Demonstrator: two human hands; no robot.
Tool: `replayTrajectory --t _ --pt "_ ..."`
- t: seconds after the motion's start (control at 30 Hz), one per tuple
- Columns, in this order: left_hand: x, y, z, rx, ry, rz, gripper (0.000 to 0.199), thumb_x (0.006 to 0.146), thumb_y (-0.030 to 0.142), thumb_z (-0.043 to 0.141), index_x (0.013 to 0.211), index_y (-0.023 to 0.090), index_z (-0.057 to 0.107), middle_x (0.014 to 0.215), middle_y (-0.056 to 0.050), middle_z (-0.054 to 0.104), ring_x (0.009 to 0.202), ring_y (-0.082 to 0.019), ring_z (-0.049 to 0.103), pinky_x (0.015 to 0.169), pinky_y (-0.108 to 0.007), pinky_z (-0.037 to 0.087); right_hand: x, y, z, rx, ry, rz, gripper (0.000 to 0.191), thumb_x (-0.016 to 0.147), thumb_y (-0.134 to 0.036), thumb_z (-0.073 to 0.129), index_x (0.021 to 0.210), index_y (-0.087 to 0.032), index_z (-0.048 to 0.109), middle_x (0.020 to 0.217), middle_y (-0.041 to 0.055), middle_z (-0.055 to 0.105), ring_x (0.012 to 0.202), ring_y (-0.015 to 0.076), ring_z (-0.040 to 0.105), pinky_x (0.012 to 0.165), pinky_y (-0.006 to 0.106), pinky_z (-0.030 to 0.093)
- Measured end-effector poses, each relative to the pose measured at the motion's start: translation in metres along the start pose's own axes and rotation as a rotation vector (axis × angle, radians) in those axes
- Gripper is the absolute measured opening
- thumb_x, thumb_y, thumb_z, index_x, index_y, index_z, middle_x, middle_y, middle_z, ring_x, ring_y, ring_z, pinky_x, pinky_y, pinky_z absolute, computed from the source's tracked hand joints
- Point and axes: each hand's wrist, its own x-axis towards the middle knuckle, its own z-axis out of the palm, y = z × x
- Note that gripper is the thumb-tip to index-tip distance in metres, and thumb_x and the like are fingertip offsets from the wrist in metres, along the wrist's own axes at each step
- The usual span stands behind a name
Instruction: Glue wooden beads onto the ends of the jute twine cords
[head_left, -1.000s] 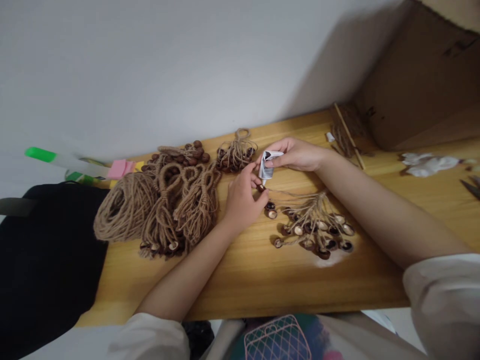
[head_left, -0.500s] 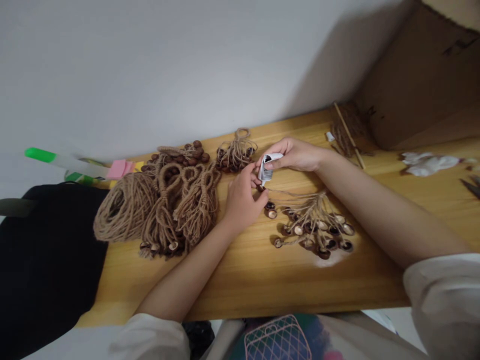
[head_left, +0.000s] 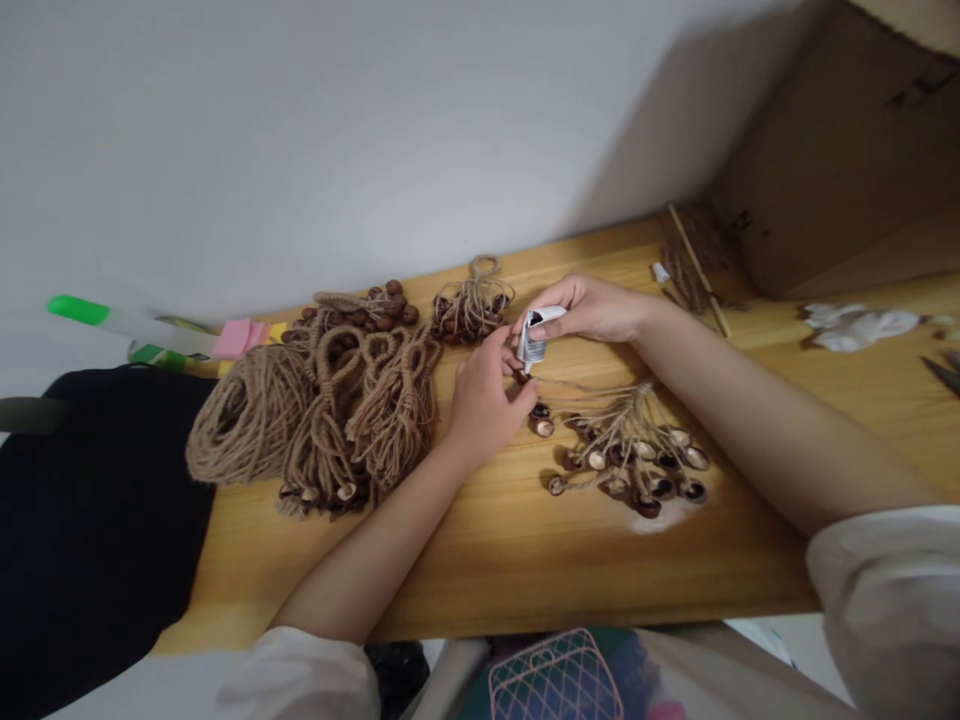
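Note:
My right hand (head_left: 581, 308) is closed round a small white tube (head_left: 534, 338) with dark print, its nozzle pointing down. My left hand (head_left: 491, 395) pinches a brown nutshell (head_left: 522, 377) right under the nozzle; fingers partly hide the shell. Thin jute strings run from there to a bundle of jute strings (head_left: 634, 410), whose ends carry several half nutshells (head_left: 645, 470), some pale inside, some dark. Two loose-lying shells (head_left: 542, 420) rest just beside my left fingertips.
On the left lie a ball of jute twine (head_left: 251, 415), knotted jute bundles (head_left: 390, 400), pink sticky notes (head_left: 238, 338) and a black cloth (head_left: 82, 500). A finished-looking shell cluster (head_left: 474, 305) sits near the wall. Rightward are a stick (head_left: 697, 268), crumpled tissue (head_left: 855, 326), scissors (head_left: 943, 374) and a cardboard box (head_left: 847, 160).

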Motion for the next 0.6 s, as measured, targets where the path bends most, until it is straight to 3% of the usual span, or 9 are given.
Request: replayTrajectory --t 0.27,0.47,0.6 --pt "0.0000 -0.0017 0.0011 -0.006 0.004 0.008 0.055 0.072 0.014 0.063 0.122 0.018 0.041 0.091 -0.003 0.061 0.082 -0.017 0.056 0.082 -0.036 0.043 0.0001 0.0018 -0.0007 0.051 -0.006 -0.006 0.025 0.063 -0.025 0.080 0.082 -0.011 0.071 0.076 0.0024 0.071 0.071 0.0103 0.064 0.072 0.023 0.052" --pt "-0.0010 -0.0014 0.0012 -0.003 0.006 0.003 0.057 0.072 0.012 0.063 0.124 0.019 0.040 0.090 -0.001 0.061 0.082 -0.016 0.056 0.084 -0.034 0.043 0.0014 0.0042 -0.0002 0.182 0.106 -0.016 0.026 0.061 -0.024 0.081 0.081 -0.012 0.069 0.078 0.0018 0.070 0.073 0.0105 0.064 0.073 0.023 0.051" --pt "-0.0013 -0.0024 0.0014 -0.020 0.020 -0.011 0.056 0.073 0.010 0.061 0.124 0.020 0.039 0.093 -0.002 0.063 0.082 -0.015 0.057 0.086 -0.034 0.043 0.0039 0.0012 0.0032 0.347 0.280 -0.015 0.027 0.062 -0.031 0.081 0.079 -0.016 0.066 0.076 -0.0001 0.070 0.072 0.0115 0.065 0.070 0.023 0.053"
